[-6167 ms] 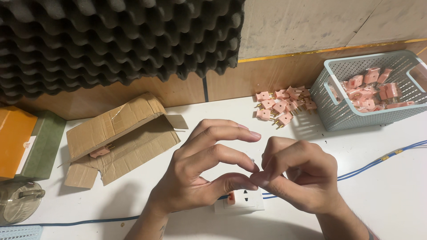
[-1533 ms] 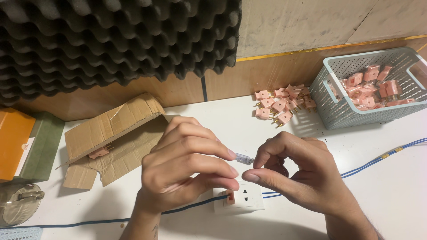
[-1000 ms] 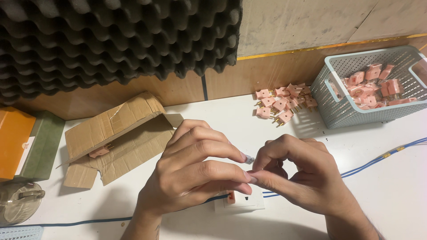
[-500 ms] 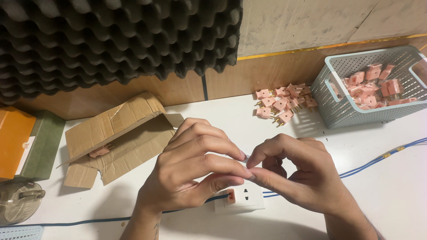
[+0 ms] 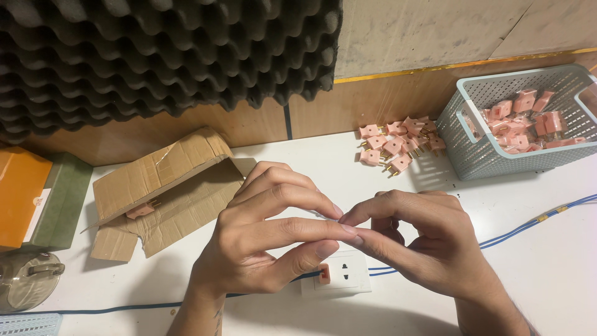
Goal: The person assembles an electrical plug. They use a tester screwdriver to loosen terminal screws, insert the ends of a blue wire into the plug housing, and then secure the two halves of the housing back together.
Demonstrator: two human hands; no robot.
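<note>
Lower centre of frame: we keep left hand [image 5: 261,242] & right hand [image 5: 423,242] fingertip to fingertip, pinched on sth too small to identify, just above white socket [image 5: 339,275] w/ blue cable [image 5: 528,227]; best steady wrists on table [image 5: 547,292], light grip.

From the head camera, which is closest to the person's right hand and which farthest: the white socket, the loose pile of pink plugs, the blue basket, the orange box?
Measured from the right hand:
1. White socket, just below its fingertips on the table.
2. Pile of pink plugs, behind the hand near the wall.
3. Blue basket, far right by the wall.
4. Orange box, at the far left edge.
</note>
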